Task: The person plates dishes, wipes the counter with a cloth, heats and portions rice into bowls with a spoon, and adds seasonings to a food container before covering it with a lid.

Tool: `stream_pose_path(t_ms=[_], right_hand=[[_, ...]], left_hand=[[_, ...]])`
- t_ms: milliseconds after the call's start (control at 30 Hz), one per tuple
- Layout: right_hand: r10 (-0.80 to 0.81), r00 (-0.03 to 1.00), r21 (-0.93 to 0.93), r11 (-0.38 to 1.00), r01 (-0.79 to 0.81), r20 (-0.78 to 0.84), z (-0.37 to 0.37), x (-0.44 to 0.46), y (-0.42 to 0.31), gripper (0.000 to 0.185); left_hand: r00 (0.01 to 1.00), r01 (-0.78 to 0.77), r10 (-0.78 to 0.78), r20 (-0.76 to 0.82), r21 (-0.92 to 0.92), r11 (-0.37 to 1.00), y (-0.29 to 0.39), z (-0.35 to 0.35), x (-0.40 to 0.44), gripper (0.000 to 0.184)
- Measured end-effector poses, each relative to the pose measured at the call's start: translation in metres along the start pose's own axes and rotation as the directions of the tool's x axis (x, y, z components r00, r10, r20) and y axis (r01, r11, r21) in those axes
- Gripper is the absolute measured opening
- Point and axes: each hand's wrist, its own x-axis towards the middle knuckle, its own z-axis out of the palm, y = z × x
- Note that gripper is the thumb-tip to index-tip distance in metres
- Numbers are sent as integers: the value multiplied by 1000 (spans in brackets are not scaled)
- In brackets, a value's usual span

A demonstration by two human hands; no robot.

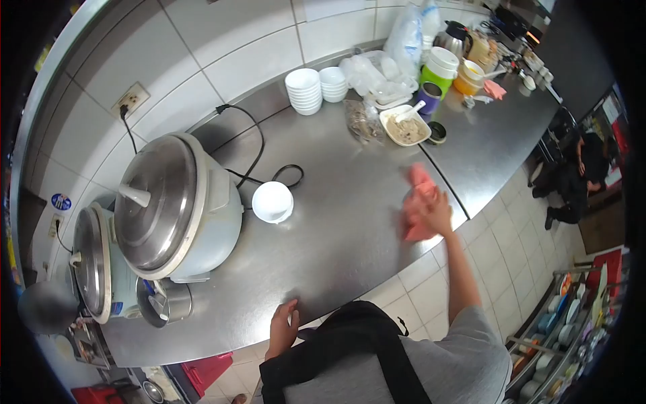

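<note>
My right hand [436, 214] presses down on a crumpled pink cloth [418, 192] near the front edge of the steel counter [336, 195]. The fingers are bent over the cloth, and both are slightly blurred. Farther left, my left hand [284, 328] rests at the counter's front edge, holding nothing, its fingers loosely bent and apart. A white tub or stack of bowls [273, 202] stands mid-counter between the hands and the wall. Beyond the cloth sits a white dish of food [405, 126] with a white spoon in it.
Two large rice cookers [165, 202] and a metal pot [176, 303] occupy the left. A black cord [259, 151] trails behind the white tub. Stacked white bowls [303, 91], plastic bags [404, 37] and a green jug [439, 71] line the back. A person in dark clothes [572, 178] is at far right.
</note>
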Motion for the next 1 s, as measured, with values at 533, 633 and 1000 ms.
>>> stream_pose_path(t_ms=[533, 633, 1000], right_hand=[[-733, 680, -353, 628, 693, 32, 207, 161, -257, 53], [-770, 637, -361, 604, 710, -34, 201, 92, -231, 54], [-823, 489, -24, 504, 863, 290, 212, -186, -282, 64]], left_hand=[[925, 249, -228, -305, 32, 968, -10, 0, -77, 34], [907, 256, -234, -350, 18, 967, -15, -2, -83, 33], [834, 254, -255, -490, -70, 965, -48, -38, -110, 27]])
